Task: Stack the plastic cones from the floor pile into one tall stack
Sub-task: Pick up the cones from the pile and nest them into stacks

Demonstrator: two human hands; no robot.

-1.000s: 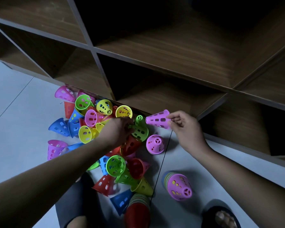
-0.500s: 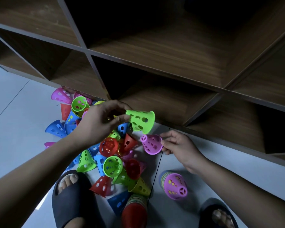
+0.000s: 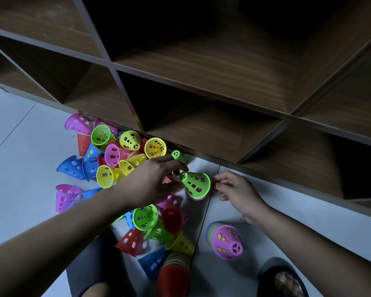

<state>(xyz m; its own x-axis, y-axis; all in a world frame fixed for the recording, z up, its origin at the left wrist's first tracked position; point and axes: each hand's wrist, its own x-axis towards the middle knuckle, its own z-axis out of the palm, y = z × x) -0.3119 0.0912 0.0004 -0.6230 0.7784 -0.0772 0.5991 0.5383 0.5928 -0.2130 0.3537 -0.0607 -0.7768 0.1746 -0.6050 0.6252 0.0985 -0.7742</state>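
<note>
A loose pile of perforated plastic cones (image 3: 116,163) in pink, green, yellow, blue and red lies on the floor against the shelf base. My left hand (image 3: 156,181) pinches the narrow end of a green cone (image 3: 195,185). That cone sits over a purple cone (image 3: 191,196), of which only the rim shows. My right hand (image 3: 234,189) pinches the purple rim from the right. A short stack topped by a purple cone (image 3: 226,241) lies on the floor below my right hand. A second stack with a red cone on top (image 3: 174,277) is at the bottom middle.
A dark wooden cubby shelf (image 3: 201,116) fills the top of the view, its base edge right behind the pile. My feet in dark slippers (image 3: 285,279) are at the bottom. Pale tiled floor (image 3: 19,136) extends to the left.
My left hand brought the green cone right and down over the purple cone that my right hand holds. The view shifted slightly.
</note>
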